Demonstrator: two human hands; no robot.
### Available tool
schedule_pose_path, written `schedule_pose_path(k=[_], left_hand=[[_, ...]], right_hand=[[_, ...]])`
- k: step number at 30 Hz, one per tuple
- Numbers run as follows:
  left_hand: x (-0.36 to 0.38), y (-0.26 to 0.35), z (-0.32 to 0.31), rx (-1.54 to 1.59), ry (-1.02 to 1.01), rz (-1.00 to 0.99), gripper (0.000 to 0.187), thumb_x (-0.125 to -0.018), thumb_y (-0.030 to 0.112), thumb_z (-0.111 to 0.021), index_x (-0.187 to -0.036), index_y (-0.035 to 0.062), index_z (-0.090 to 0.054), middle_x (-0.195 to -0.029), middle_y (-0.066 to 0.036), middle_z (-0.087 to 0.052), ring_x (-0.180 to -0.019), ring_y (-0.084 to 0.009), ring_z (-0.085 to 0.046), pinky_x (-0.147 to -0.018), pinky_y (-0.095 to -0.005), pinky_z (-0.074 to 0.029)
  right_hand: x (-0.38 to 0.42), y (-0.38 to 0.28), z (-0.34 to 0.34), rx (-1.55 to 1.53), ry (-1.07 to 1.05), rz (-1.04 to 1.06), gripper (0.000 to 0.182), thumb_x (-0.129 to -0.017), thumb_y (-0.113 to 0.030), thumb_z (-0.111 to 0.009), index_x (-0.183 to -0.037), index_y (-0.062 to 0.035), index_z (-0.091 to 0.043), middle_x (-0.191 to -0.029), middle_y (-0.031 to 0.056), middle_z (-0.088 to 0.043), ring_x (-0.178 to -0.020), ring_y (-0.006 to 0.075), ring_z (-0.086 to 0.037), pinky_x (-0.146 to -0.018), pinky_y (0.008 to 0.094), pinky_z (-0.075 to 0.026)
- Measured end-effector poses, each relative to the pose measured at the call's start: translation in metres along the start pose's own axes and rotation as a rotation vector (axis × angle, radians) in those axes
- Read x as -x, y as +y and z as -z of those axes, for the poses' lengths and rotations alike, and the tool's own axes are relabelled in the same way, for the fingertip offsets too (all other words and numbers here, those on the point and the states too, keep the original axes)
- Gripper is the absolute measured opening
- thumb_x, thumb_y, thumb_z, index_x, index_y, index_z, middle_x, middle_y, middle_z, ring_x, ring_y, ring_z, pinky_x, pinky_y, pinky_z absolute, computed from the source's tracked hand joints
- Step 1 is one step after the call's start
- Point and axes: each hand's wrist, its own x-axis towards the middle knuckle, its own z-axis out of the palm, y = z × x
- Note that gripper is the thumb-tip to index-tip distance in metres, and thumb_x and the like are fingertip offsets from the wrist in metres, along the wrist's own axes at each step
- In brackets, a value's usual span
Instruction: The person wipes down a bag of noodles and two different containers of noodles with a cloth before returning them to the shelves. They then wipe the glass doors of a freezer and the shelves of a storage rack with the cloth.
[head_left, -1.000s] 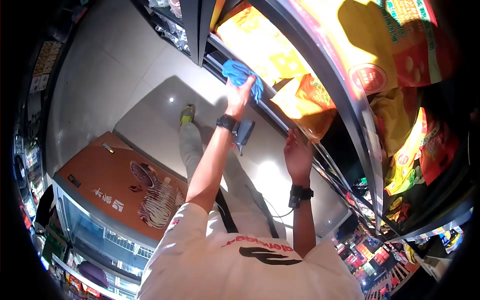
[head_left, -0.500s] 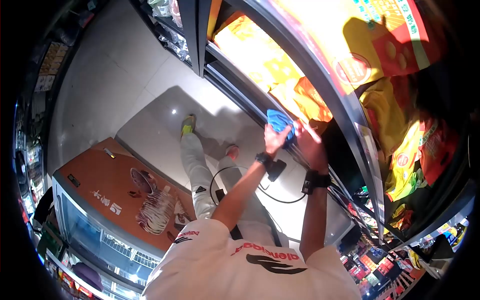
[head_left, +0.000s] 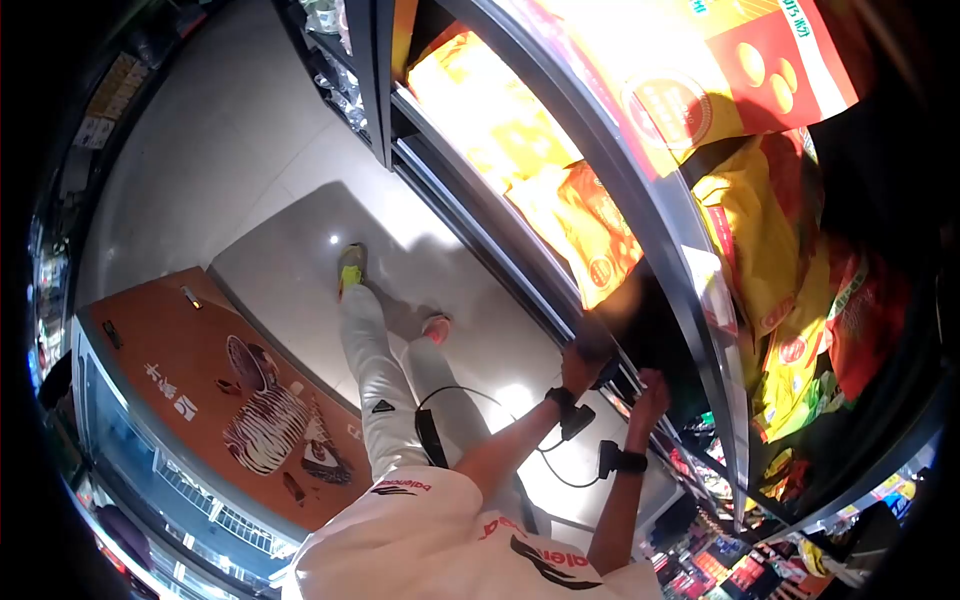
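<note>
My left hand (head_left: 586,362) reaches to the dark front edge of the lower shelf (head_left: 545,290) and lies in deep shadow. Its fingers look closed around a blue cloth (head_left: 606,373), of which only a dark sliver shows. Close by on the right, my right hand (head_left: 650,396) is raised beside the shelf edge, fingers curled in, with nothing visible in them. Both wrists wear black bands with small boxes, joined to a cable (head_left: 500,398). Orange and yellow packets (head_left: 590,225) stand on the shelf just beyond my left hand.
Above, a curved shelf rail (head_left: 640,190) carries yellow and red bags (head_left: 760,230). An orange-topped glass freezer (head_left: 200,350) stands on the left. My feet are on the tiled floor (head_left: 290,260) between freezer and shelves. More small packets hang at lower right.
Both hands have moved down along the shelf edge, toward my body. The blue cloth went from bright light into shadow with my left hand. My right hand's fingers, stretched before, are now curled.
</note>
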Motion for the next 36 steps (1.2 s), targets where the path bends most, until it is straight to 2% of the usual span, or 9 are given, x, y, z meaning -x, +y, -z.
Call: schedule_pose_path(k=[1,3,6,15,22,27,29,33,36], left_hand=[[0.002,0.01,0.003,-0.009,0.027,-0.023,0.053,-0.069,0.032,-0.092,-0.111,0.0065,-0.073,-0.1,-0.017,-0.074,-0.093,-0.0355,-0.072,-0.081,-0.0439,-0.057],[-0.007,0.027,0.018,-0.031,0.081,-0.076,0.059,-0.066,0.034,-0.094,-0.114,0.007,-0.071,-0.102,-0.018,-0.072,-0.095,-0.0367,-0.071,-0.082,-0.0445,-0.057],[-0.036,0.046,0.048,-0.066,0.184,-0.176,0.066,-0.067,0.032,-0.094,-0.117,0.0022,-0.065,-0.106,-0.017,-0.064,-0.1,-0.0374,-0.067,-0.086,-0.0444,-0.057],[-0.222,0.175,0.231,0.456,0.406,-0.282,0.057,-0.077,0.029,-0.087,-0.12,0.0001,-0.064,-0.108,-0.013,-0.073,-0.097,-0.0237,-0.07,-0.09,-0.0388,-0.057],[-0.326,0.275,0.346,0.12,0.803,-0.314,0.043,-0.084,0.027,-0.084,-0.116,0.0013,-0.07,-0.106,-0.01,-0.076,-0.095,-0.0222,-0.071,-0.089,-0.0375,-0.056],[-0.35,0.229,0.339,0.376,0.63,-0.581,0.03,-0.085,0.024,-0.085,-0.101,0.0033,-0.07,-0.094,-0.001,-0.071,-0.084,-0.0124,-0.063,-0.079,-0.0316,-0.053],[-0.303,0.242,0.318,0.408,0.575,-0.466,0.026,-0.086,0.019,-0.084,-0.097,0.0033,-0.066,-0.09,-0.001,-0.067,-0.078,-0.0098,-0.06,-0.072,-0.0299,-0.052],[-0.256,0.187,0.252,0.406,0.509,-0.584,0.024,-0.086,0.011,-0.083,-0.097,0.0041,-0.062,-0.09,0.002,-0.064,-0.078,-0.0093,-0.059,-0.072,-0.0288,-0.052],[-0.192,0.144,0.182,0.322,0.526,-0.526,0.032,-0.084,0.014,-0.084,-0.105,0.0039,-0.061,-0.097,-0.003,-0.064,-0.085,-0.0135,-0.06,-0.079,-0.0324,-0.053]], right_hand=[[-0.001,-0.013,-0.004,0.132,0.056,0.151,0.032,-0.107,-0.03,-0.059,-0.111,-0.0009,-0.071,-0.1,0.0119,-0.075,-0.088,0.0221,-0.071,-0.078,0.0333,-0.057],[-0.005,-0.006,-0.007,0.395,-0.212,0.189,0.041,-0.109,-0.021,-0.048,-0.143,0.0002,-0.056,-0.146,0.0236,-0.056,-0.132,0.0389,-0.054,-0.111,0.0483,-0.041],[0.001,0.031,-0.032,0.407,-0.278,0.328,0.05,-0.107,-0.022,-0.048,-0.152,0.0002,-0.046,-0.157,0.0246,-0.044,-0.142,0.0431,-0.041,-0.121,0.0513,-0.027],[0.021,0.034,-0.073,0.705,-0.119,0.169,0.063,-0.104,-0.034,-0.056,-0.156,-0.0033,-0.039,-0.156,0.0198,-0.043,-0.141,0.038,-0.038,-0.122,0.0527,-0.02],[0.019,0.03,-0.057,0.489,-0.274,0.143,0.069,-0.105,-0.038,-0.057,-0.158,0.0011,-0.036,-0.158,0.0232,-0.042,-0.146,0.0365,-0.039,-0.123,0.0472,-0.026],[0.007,0.053,-0.028,0.262,-0.5,0.136,0.062,-0.11,-0.032,-0.049,-0.163,-0.0048,-0.03,-0.166,0.016,-0.036,-0.152,0.0307,-0.035,-0.126,0.0399,-0.023],[-0.004,0.049,-0.018,0.232,-0.616,0.082,0.057,-0.111,-0.024,-0.045,-0.164,-0.0073,-0.03,-0.168,0.0132,-0.035,-0.155,0.0274,-0.032,-0.127,0.0385,-0.022],[-0.013,0.008,0.011,-0.077,-0.72,-0.231,0.053,-0.113,-0.028,-0.035,-0.162,-0.0061,-0.035,-0.166,0.0088,-0.038,-0.152,0.0218,-0.035,-0.126,0.0361,-0.022],[-0.011,-0.001,0.017,-0.159,-0.742,0.007,0.053,-0.115,-0.03,-0.031,-0.159,-0.0023,-0.039,-0.164,0.0103,-0.041,-0.152,0.0214,-0.036,-0.127,0.0357,-0.021]])
